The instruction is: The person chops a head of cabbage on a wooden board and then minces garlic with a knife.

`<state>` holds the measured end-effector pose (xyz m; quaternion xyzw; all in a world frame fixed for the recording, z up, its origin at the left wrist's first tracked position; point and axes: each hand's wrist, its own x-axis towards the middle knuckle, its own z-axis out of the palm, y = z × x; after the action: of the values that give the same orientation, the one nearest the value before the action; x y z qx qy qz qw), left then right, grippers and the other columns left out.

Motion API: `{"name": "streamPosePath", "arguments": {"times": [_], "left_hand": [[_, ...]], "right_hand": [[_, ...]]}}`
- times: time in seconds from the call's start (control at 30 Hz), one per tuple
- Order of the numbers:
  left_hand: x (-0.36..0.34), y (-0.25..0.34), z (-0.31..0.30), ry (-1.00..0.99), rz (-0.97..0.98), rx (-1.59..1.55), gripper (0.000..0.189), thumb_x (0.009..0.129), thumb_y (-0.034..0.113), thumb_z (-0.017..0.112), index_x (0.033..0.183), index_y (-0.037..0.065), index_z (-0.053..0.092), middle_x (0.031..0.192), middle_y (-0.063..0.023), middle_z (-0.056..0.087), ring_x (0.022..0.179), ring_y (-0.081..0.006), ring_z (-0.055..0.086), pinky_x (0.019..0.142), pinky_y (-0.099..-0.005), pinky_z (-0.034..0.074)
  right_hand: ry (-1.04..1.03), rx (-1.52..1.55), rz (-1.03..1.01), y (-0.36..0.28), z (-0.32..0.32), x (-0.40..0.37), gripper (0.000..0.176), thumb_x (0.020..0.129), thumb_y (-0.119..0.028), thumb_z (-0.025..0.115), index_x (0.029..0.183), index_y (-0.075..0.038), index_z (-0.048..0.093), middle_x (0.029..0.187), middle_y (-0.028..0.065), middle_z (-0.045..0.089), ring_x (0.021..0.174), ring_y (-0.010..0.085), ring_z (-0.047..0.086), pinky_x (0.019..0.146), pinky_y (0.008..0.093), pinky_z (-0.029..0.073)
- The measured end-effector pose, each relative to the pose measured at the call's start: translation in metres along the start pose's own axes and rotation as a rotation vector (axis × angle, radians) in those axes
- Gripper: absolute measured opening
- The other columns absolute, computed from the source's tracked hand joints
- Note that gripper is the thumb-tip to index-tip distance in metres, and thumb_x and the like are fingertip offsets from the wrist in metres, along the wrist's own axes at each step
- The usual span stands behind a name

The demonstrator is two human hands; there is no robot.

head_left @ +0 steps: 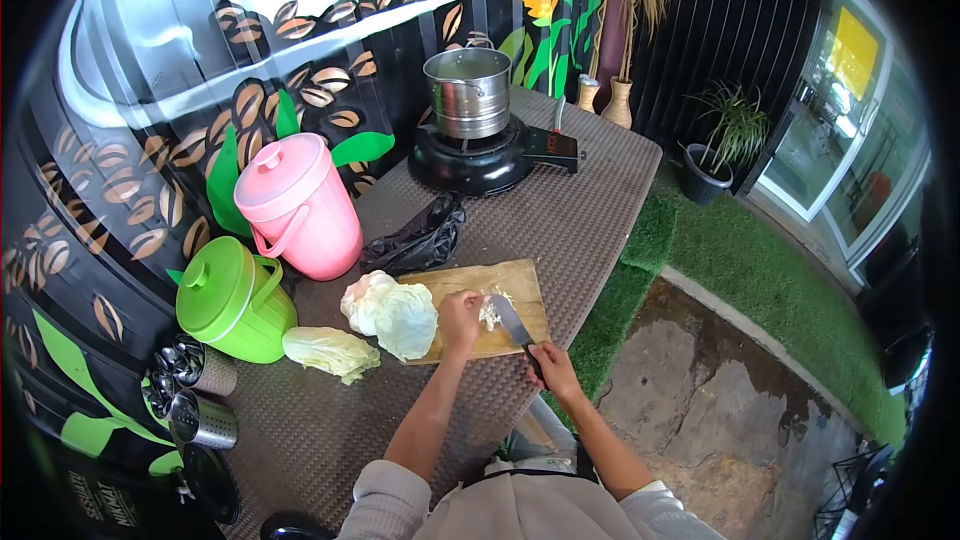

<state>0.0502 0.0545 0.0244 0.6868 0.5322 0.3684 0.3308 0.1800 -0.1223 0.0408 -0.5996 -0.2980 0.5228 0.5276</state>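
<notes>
My right hand (555, 370) grips the dark handle of a knife (513, 322), whose blade lies over small chopped white pieces (490, 312) on a wooden cutting board (525, 290). On the same board my left hand (461, 322) is closed with its fingers curled, just left of the blade. What its fingertips hold, if anything, is hidden. Beside that hand, a pale green cabbage (407, 322) rests at the board's left edge, partly in front of another whitish, leafy vegetable (362, 298). A napa cabbage (330, 352) lies further left on the brown woven-textured table (330, 430).
A metal pot (468, 95) stands on a black gas stove (470, 168) at the back. Behind the board lies a black plastic bag (418, 238). Pink (305, 205) and green (235, 300) lidded jugs and utensil holders (205, 420) line the left side.
</notes>
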Motion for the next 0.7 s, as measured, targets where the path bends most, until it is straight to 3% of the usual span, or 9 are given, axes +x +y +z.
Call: {"name": "streamPosePath", "arguments": {"times": [0.07,0.13,0.23,0.27,0.33,0.4,0.47,0.53,0.7], "left_hand": [[-0.003,0.001,-0.003,-0.043,-0.003,-0.04,0.013,0.077,0.016,0.074,0.085,0.006,0.073,0.081,-0.0107,0.068,0.084,-0.0265,0.06,0.079,-0.0381,0.046],[-0.008,-0.002,-0.004,0.04,0.286,0.157,0.013,0.079,0.014,0.072,0.09,0.007,0.074,0.082,-0.0097,0.068,0.088,-0.0272,0.061,0.079,-0.0368,0.046],[-0.017,-0.003,-0.01,0.077,0.396,0.17,0.014,0.081,0.014,0.069,0.093,0.007,0.074,0.088,-0.0081,0.069,0.092,-0.0276,0.061,0.081,-0.0371,0.046],[-0.019,-0.002,-0.013,0.079,0.395,0.172,0.014,0.081,0.014,0.069,0.093,0.007,0.074,0.088,-0.0081,0.069,0.092,-0.0276,0.061,0.081,-0.0371,0.046],[-0.022,0.005,-0.021,-0.196,0.055,0.052,0.016,0.083,0.014,0.066,0.095,0.007,0.074,0.095,-0.0084,0.069,0.097,-0.0269,0.06,0.085,-0.0395,0.045],[-0.023,0.004,-0.022,-0.121,0.199,0.113,0.018,0.083,0.01,0.065,0.099,0.006,0.073,0.1,-0.0121,0.068,0.1,-0.0295,0.059,0.084,-0.0393,0.046],[-0.025,0.004,-0.02,-0.049,0.343,0.175,0.021,0.084,0.007,0.065,0.103,0.005,0.072,0.105,-0.0159,0.067,0.103,-0.032,0.059,0.084,-0.0392,0.047],[-0.033,0.017,-0.021,0.046,0.485,0.275,0.03,0.089,0.014,0.061,0.118,0.012,0.067,0.131,-0.0158,0.055,0.122,-0.0374,0.047,0.1,-0.0469,0.038],[-0.061,0.029,-0.023,-0.18,0.677,0.384,0.036,0.096,0.035,0.051,0.128,0.022,0.061,0.15,-0.0077,0.036,0.139,-0.0408,0.024,0.107,-0.0638,0.019]], "right_hand": [[0.042,-0.092,-0.078,0.009,-0.003,0.008,0.028,0.097,-0.029,0.053,0.087,-0.003,0.058,0.053,0.0022,0.054,0.041,0.0085,0.046,0.041,0.025,0.035],[0.086,-0.186,-0.161,0.007,-0.002,0.01,0.028,0.096,-0.028,0.055,0.086,-0.003,0.057,0.052,0.0031,0.054,0.041,0.0092,0.048,0.042,0.0264,0.037],[0.215,-0.376,-0.261,0.006,-0.001,0.012,0.027,0.095,-0.027,0.057,0.087,-0.002,0.055,0.05,0.0058,0.054,0.044,0.0117,0.053,0.045,0.0295,0.04],[0.225,-0.395,-0.266,0.007,-0.002,0.014,0.026,0.094,-0.027,0.058,0.088,-0.002,0.055,0.052,0.0086,0.056,0.046,0.0163,0.057,0.047,0.0322,0.043],[0.234,-0.414,-0.273,0.002,-0.001,0.013,0.025,0.093,-0.027,0.06,0.089,-0.003,0.055,0.055,0.0114,0.058,0.049,0.0209,0.06,0.049,0.0349,0.045],[0.338,-0.766,-0.436,-0.004,0.001,0.008,0.023,0.088,-0.025,0.064,0.091,-0.005,0.054,0.065,0.0151,0.062,0.058,0.0316,0.064,0.053,0.0411,0.048],[0.344,-0.837,-0.502,-0.01,0.002,0.005,0.023,0.084,-0.023,0.068,0.092,-0.006,0.055,0.067,0.0137,0.063,0.06,0.0315,0.064,0.054,0.041,0.048],[0.349,-0.909,-0.568,-0.011,0.001,0.005,0.025,0.08,-0.021,0.071,0.093,-0.008,0.055,0.07,0.0122,0.063,0.062,0.0314,0.063,0.055,0.0409,0.047],[0.31,-0.986,-0.6,-0.016,0.0,0.004,0.027,0.077,-0.019,0.072,0.097,-0.009,0.056,0.08,0.0113,0.065,0.07,0.0337,0.065,0.059,0.0422,0.049]]}}
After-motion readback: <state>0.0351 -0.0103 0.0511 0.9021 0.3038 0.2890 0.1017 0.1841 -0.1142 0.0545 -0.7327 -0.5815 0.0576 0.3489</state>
